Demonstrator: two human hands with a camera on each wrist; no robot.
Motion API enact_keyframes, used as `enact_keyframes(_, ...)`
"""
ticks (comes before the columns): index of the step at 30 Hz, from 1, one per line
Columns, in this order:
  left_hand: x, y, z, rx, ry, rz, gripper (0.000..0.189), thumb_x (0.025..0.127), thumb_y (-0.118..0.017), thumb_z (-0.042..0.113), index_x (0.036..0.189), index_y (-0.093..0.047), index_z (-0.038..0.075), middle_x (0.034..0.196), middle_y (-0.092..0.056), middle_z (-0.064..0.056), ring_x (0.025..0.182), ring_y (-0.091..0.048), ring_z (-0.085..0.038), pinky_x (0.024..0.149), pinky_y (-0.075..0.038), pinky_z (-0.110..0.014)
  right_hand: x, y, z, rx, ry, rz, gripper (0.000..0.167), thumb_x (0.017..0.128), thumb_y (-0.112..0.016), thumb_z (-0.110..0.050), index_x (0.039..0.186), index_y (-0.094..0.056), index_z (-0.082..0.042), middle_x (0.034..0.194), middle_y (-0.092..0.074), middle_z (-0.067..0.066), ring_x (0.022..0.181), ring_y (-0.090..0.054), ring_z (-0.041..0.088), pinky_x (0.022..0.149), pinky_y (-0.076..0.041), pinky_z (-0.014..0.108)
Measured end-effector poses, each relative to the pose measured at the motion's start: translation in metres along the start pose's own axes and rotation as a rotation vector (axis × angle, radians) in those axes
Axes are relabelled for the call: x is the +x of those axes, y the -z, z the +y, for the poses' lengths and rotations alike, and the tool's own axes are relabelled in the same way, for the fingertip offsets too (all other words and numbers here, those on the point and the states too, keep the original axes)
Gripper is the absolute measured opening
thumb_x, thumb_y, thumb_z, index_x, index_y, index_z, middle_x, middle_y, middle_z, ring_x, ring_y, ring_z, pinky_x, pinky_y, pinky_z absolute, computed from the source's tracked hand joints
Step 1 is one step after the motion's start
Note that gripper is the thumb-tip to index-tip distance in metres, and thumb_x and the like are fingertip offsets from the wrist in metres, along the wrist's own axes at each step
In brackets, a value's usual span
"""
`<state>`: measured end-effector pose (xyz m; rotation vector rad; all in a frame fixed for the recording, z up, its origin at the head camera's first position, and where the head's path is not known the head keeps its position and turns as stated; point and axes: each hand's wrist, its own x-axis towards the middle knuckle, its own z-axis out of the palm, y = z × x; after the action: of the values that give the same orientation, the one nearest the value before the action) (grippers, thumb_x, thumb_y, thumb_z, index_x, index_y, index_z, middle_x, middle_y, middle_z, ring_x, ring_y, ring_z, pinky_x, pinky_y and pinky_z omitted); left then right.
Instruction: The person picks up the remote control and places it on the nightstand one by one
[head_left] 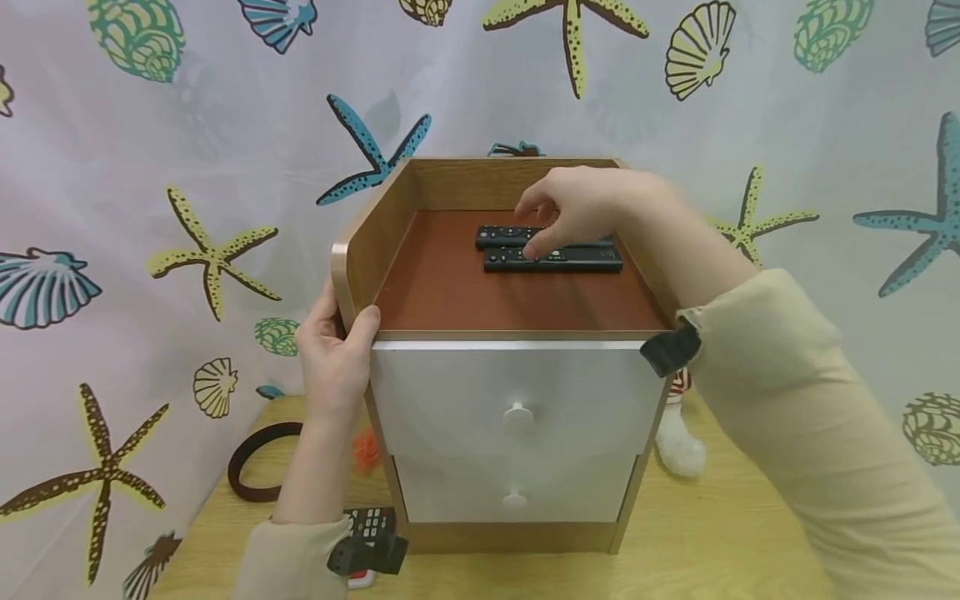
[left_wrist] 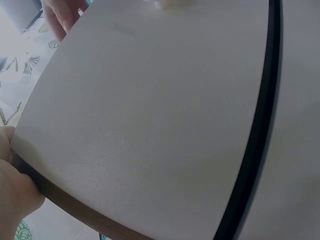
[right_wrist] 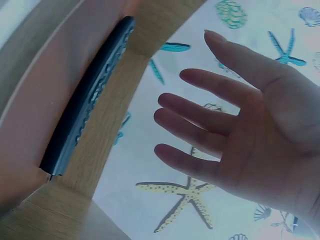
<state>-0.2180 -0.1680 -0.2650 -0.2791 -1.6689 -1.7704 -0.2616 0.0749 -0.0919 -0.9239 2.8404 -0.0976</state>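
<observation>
A small wooden cabinet (head_left: 517, 533) with two white drawers stands upright on the table. My left hand (head_left: 333, 354) grips its left side panel near the front, the thumb at the front edge and fingers along the outer side. In the left wrist view, that hand (left_wrist: 20, 192) holds the edge beside the white drawer front (left_wrist: 145, 115). Two black remote controls (head_left: 588, 261) lie side by side on the cabinet's brown top. Over them hovers my right hand (head_left: 577, 208), its fingers apart and holding nothing; the right wrist view shows its palm (right_wrist: 255, 145) and a remote's side (right_wrist: 87, 100).
Left of the cabinet lie a dark ring-shaped band (head_left: 243, 454), an orange fuzzy thing (head_left: 366, 450) and another remote (head_left: 371, 522), partly behind my sleeve. A white fluffy item (head_left: 681, 450) is at the right. Raised wooden panels (head_left: 480, 185) border the top; a patterned curtain hangs behind.
</observation>
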Motion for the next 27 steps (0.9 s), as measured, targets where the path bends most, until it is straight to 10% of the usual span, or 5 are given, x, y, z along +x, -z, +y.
enact_keyframes(13, -0.001, -0.001, 0.002, 0.020, 0.016, 0.006, 0.055, 0.089, -0.052, -0.002, 0.137, -0.049, 0.023, 0.137, -0.054, 0.000, 0.125, -0.050, -0.017, 0.108, -0.038, -0.037, -0.072, -0.033, 0.020, 0.281, 0.081, 0.466, 0.059, 0.092, -0.060, -0.029, 0.144, -0.038, -0.015, 0.150, -0.037, 0.007, 0.141, -0.028, 0.027, 0.114, -0.025, 0.049)
enact_keyframes(27, 0.000, -0.002, 0.000, -0.028, -0.010, 0.006, 0.055, 0.087, -0.051, -0.006, 0.136, -0.051, 0.019, 0.135, -0.055, -0.004, 0.123, -0.051, -0.017, 0.106, -0.040, -0.033, -0.104, -0.077, 0.049, 0.614, 0.054, 0.857, 0.048, 0.090, -0.062, -0.017, 0.137, -0.050, -0.016, 0.143, -0.047, 0.005, 0.135, -0.039, 0.025, 0.112, -0.031, 0.043)
